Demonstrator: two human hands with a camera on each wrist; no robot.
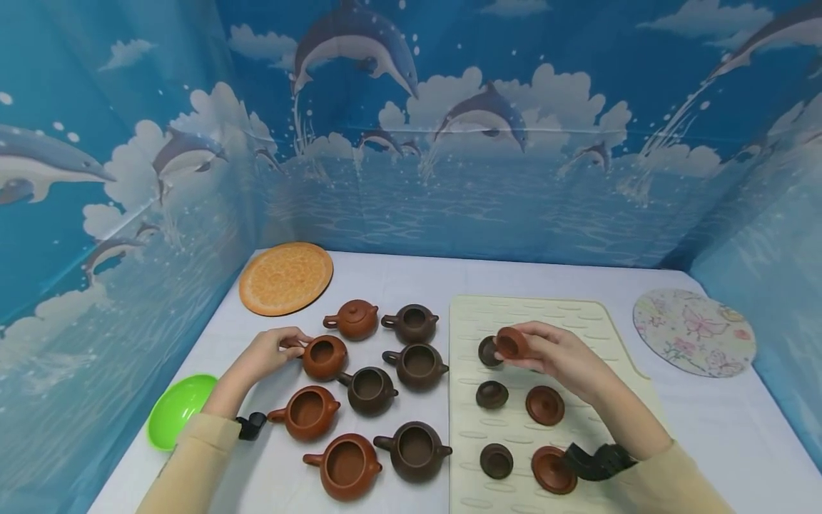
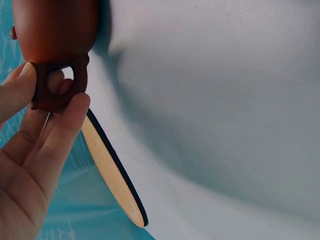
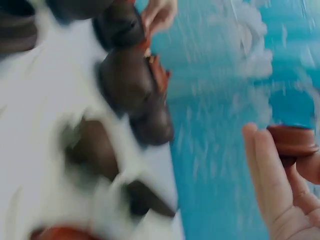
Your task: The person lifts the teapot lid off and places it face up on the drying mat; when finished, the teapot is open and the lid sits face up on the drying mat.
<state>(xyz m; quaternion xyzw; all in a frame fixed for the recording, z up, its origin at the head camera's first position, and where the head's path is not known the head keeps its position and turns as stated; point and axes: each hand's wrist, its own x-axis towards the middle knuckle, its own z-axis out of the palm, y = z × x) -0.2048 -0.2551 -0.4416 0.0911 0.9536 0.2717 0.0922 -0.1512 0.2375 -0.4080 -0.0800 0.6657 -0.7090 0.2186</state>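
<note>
By its handle, my left hand (image 1: pixel 275 350) pinches a reddish clay teapot (image 1: pixel 324 357) that has no lid on; the left wrist view shows the thumb and fingers around the looped handle (image 2: pixel 80 75). My right hand (image 1: pixel 568 359) holds a small reddish teapot lid (image 1: pixel 511 343) between thumb and fingers, raised over the cream mat with its hollow underside showing. In the right wrist view the lid (image 3: pixel 292 141) appears at the right edge. Partly behind it lies a dark lid (image 1: pixel 489 351). One reddish teapot (image 1: pixel 357 319), just behind the held pot, has its lid on.
Other lidless teapots, dark (image 1: pixel 417 451) and reddish (image 1: pixel 345 467), stand left of the cream mat (image 1: pixel 465 314). Several lids, such as a reddish one (image 1: pixel 545 405), lie on it. A green bowl (image 1: pixel 176 403), an orange round mat (image 1: pixel 286 278) and a floral round mat (image 1: pixel 693 332) lie around.
</note>
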